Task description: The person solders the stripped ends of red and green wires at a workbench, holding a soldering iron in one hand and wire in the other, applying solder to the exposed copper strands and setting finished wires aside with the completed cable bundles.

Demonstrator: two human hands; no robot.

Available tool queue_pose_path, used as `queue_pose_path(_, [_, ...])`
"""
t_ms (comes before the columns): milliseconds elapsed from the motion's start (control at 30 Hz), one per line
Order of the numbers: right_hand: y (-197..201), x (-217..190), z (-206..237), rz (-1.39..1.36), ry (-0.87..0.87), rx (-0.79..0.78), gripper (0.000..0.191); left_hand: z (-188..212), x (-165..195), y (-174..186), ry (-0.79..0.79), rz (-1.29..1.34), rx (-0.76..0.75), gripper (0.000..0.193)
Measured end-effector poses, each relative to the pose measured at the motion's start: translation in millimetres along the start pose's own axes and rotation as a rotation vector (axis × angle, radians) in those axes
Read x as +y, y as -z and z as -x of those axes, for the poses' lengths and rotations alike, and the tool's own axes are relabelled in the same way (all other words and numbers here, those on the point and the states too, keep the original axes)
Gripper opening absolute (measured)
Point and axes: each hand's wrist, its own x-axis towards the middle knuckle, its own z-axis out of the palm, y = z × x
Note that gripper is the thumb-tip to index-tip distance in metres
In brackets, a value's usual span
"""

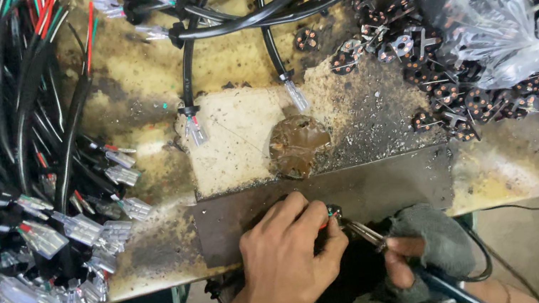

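Observation:
My left hand (286, 257), bare, pinches a small black part with red and green wire ends (331, 215) over a dark metal plate (397, 182) at the bench's front edge. My right hand (423, 248) wears a grey fingerless glove and grips a pen-like tool with a blue handle. Its thin metal tip (363, 232) points up-left and touches or nearly touches the small part. The rest of the part is hidden by my left fingers.
Bundled black cables with clear plastic connectors (45, 237) fill the left side. More cable ends (226, 14) lie at the top. A pile of small round black parts (447, 91) spills from a clear plastic bag (499, 7) at the right. A brown round lump (299, 145) sits mid-bench.

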Motion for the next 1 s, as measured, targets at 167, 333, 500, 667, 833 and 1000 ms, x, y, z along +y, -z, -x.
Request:
queue_pose_path(167, [0.6,4.4,-0.1,0.624,0.659,-0.214,0.026,0.6,-1.7,0.4,-0.011,0.039,-0.016,0.016])
queue_pose_path(333, [1.3,7.4,5.1,0.143,0.107,-0.082,0.027,0.6,-1.9,3.7,-0.037,0.043,-0.011,0.017])
queue_pose_path(500, [14.7,25.1,-3.2,0.268,0.327,-0.209,0.03,-0.8,-1.3,2.4,-0.03,0.021,-0.012,0.017])
queue_pose_path(667, [18.1,41.7,-9.5,0.82,1.088,0.028,0.009,-0.1,-0.8,0.9,-0.005,0.016,-0.018,0.017])
queue_pose_path(833, [-5.2,18.9,-2.7,0.267,0.711,0.219,0.01,0.1,0.2,1.2,-0.02,0.015,0.009,0.016])
queue_pose_path(1000, [-13.6,3.8,0.6,0.432,1.052,0.151,0.032,-0.6,0.3,1.4,-0.029,0.006,0.006,0.017])
